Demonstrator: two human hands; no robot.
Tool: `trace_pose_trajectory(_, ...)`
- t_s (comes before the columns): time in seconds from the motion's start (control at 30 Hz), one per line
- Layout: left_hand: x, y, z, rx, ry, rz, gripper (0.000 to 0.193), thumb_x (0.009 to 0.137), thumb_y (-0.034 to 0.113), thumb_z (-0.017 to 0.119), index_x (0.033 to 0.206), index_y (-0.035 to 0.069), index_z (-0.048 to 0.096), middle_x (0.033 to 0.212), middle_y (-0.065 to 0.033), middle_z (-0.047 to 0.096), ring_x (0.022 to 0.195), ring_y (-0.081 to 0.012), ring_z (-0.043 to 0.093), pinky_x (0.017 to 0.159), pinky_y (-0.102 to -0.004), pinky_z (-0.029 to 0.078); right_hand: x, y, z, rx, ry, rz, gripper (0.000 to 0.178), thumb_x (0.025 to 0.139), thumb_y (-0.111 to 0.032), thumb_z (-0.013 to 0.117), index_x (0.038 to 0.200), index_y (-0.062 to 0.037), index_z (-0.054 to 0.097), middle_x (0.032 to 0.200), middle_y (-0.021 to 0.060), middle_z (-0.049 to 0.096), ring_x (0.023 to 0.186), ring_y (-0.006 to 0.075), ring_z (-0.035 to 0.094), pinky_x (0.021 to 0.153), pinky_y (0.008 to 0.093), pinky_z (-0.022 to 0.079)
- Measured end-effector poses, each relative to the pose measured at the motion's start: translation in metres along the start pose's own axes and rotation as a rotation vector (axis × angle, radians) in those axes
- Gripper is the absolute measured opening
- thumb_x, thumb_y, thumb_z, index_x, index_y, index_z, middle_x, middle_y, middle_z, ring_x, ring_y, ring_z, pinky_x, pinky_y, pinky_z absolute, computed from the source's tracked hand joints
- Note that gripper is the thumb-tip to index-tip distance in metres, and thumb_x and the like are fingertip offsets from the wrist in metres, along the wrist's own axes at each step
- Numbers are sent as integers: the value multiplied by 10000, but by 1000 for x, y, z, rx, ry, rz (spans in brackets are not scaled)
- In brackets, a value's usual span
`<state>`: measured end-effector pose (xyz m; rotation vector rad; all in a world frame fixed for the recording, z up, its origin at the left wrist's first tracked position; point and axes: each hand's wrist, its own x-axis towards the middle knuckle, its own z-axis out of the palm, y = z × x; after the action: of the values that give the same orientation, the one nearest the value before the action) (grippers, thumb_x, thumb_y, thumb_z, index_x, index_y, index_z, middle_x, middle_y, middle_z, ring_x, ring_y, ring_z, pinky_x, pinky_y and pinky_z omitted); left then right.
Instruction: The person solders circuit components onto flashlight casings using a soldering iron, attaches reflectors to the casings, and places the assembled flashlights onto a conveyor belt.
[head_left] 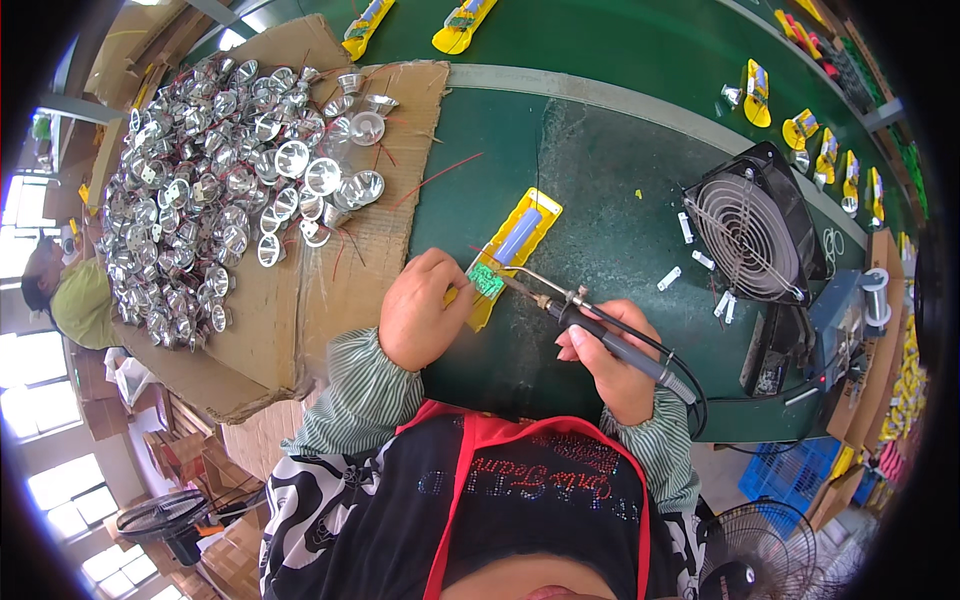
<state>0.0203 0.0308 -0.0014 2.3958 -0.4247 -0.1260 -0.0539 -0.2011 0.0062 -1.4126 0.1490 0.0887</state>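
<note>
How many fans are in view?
3: a square fan on the green table, right of the soldering iron; a round fan at lower left; a black fan at lower right, cut by the picture's edge. Others may be hidden.

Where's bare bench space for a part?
Best: green worktop between yellow casing and black-framed fan, left of white strips; one yellow scrap. Narrower: between cardboard sheet and casing, red wire poking in. Crowded: reflector pile on the cardboard; casing's lower end, between left hand and soldering iron.
</note>
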Motion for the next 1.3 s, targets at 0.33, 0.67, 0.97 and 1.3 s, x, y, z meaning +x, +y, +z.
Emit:
trace_pose_trajectory(0.33, -19, 8, -6, 234, -37, 194, 323, 783, 226, 736, 980, 7, 604, 974, -138, 592, 849, -331, 596, 758, -404, 489, -16, -3, -21, 72, 138, 25, 194, 869, 17, 637, 1030, 60, 538, 833, 163, 688, 697, 170, 675, 648, 293, 574)
trace_pose_trajectory(0.67, 64, 33, 11, -6, 33, 236, 394, 809, 246, 716, 1098, 10, 591, 1047, -193, 558, 897, -366, 616, 777, -423, 508, -20, -8, -48, 24, 302, 0, 167, 875, 4, 628, 1016, 49, 550, 823, 162, 684, 673, 171, 667, 638, 282, 564)
trace_pose_trajectory(0.97, 288, 97, 106, -239, -112, 86, 458, 875, 270, 650, 1253, 21, 577, 1204, -196, 562, 1028, -325, 597, 913, -386, 476, -15, -4, -74, 87, 449, 18, 194, 866, 18, 640, 1029, 58, 541, 825, 164, 681, 682, 180, 667, 637, 279, 559)
trace_pose_trajectory(1.3, 384, 59, 89, 580, 198, 127, 441, 847, 248, 612, 1284, 215, 568, 1380, -89, 478, 1245, -324, 497, 998, -549, 431, -2, 2, -84, 108, 444, 42, 184, 859, -13, 673, 996, 43, 564, 835, 140, 689, 725, 171, 681, 635, 283, 567)
